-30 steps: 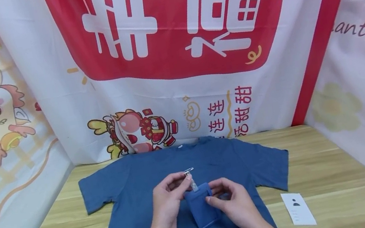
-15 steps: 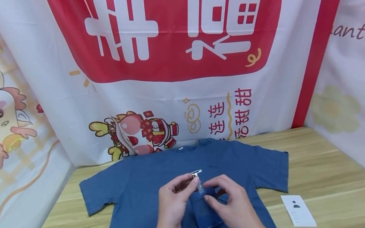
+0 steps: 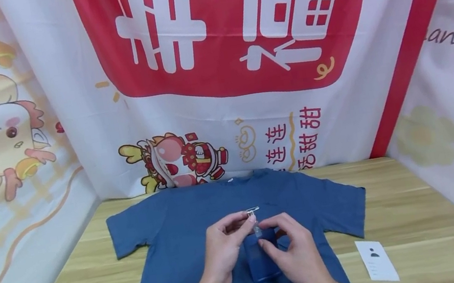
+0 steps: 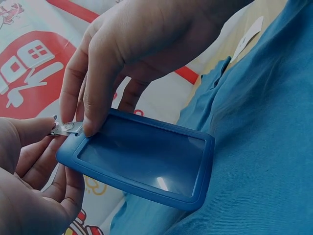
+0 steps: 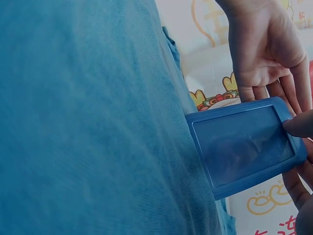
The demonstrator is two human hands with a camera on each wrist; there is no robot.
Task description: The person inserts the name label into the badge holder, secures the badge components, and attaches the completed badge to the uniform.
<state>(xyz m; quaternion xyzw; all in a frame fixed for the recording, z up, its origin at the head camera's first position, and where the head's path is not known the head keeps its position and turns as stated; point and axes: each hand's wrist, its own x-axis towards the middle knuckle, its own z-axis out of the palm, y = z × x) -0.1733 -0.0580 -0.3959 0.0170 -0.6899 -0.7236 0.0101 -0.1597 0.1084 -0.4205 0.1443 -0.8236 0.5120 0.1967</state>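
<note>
A blue badge holder point(image 3: 261, 262) with a clear window is held above a spread blue T-shirt point(image 3: 176, 243). From its top edge runs a short clear strap point(image 4: 72, 127) to a metal pin clip point(image 3: 252, 210). My left hand point(image 3: 221, 246) pinches this clip between thumb and fingers. My right hand point(image 3: 296, 254) grips the holder's top edge beside the strap, its thumb on the window side. In the right wrist view the window of the badge holder point(image 5: 239, 147) shows no card inside. Fingers hide part of the clip and the strap's joint.
A white card point(image 3: 377, 261) printed with a person icon lies on the wooden table point(image 3: 428, 228), right of the shirt. Printed cloth point(image 3: 231, 111) hangs behind the table and along both sides.
Both hands and the badge holder have shifted slightly right in the head view, which has also turned a little. My right fingers have moved from the holder's side up to the strap.
</note>
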